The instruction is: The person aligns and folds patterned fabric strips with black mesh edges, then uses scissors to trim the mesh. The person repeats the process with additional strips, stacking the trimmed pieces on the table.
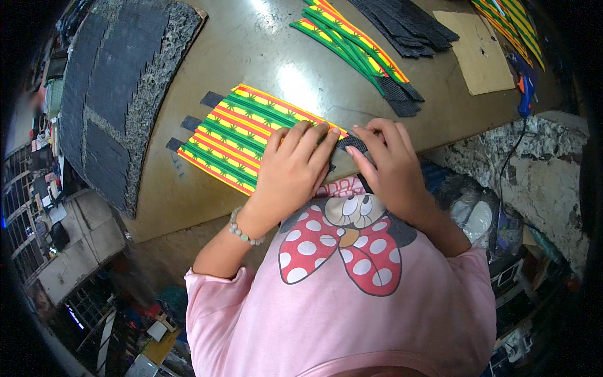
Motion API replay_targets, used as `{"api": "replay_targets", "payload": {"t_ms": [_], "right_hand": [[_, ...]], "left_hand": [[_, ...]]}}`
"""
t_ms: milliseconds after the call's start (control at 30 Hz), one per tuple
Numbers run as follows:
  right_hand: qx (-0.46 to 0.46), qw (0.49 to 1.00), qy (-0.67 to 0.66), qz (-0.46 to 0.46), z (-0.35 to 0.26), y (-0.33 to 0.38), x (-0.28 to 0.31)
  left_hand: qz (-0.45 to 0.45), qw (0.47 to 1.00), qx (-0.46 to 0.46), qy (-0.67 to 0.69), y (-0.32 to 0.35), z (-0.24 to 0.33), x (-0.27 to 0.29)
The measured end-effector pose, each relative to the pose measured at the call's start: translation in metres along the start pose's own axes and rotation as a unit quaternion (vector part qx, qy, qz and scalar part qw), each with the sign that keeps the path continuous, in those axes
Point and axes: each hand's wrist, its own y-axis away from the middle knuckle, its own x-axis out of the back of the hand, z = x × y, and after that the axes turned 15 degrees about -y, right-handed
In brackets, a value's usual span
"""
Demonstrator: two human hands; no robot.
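Note:
Several red, yellow and green striped fabric strips point(229, 141) with a leaf pattern lie side by side on the table in front of me. Black end tabs point(190, 123) stick out from their far left ends. Across the near right part of these strips rests my left hand point(292, 160), its fingers stretched and lying flat on them. My right hand point(392, 163) is closed, with thumb and fingers at a black mesh strip end point(352, 142) beside the striped strips. The left hand covers part of the striped strips, and their near right ends are partly hidden.
On the brown table point(245, 47), a dark, worn board point(113, 88) lies at left. Farther back are more striped strips point(358, 41), stacked black strips point(408, 28), a cardboard piece point(474, 53) and a blue glue gun point(525, 91), its cord hanging over the right edge.

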Motion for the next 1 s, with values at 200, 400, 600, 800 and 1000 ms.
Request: {"api": "replay_targets", "payload": {"t_ms": [200,400,600,800,1000], "right_hand": [[0.000,1.000,-0.005,-0.014,-0.003,0.001,-0.003],[-0.015,0.992,-0.121,0.024,-0.005,0.001,-0.001],[0.077,0.983,-0.166,-0.022,-0.004,0.001,-0.001],[0.029,0.961,-0.273,0.023,-0.007,0.001,-0.012],[-0.114,0.917,-0.382,0.010,-0.013,0.006,-0.014]], "left_hand": [[-0.016,0.995,-0.005,0.098,-0.017,-0.028,0.008],[0.048,0.989,-0.048,0.133,-0.013,-0.037,0.003],[0.153,0.974,-0.076,0.152,0.000,-0.042,-0.005],[0.216,0.960,-0.096,0.148,0.010,-0.043,-0.006],[0.243,0.957,-0.111,0.115,0.016,-0.044,-0.007]]}}
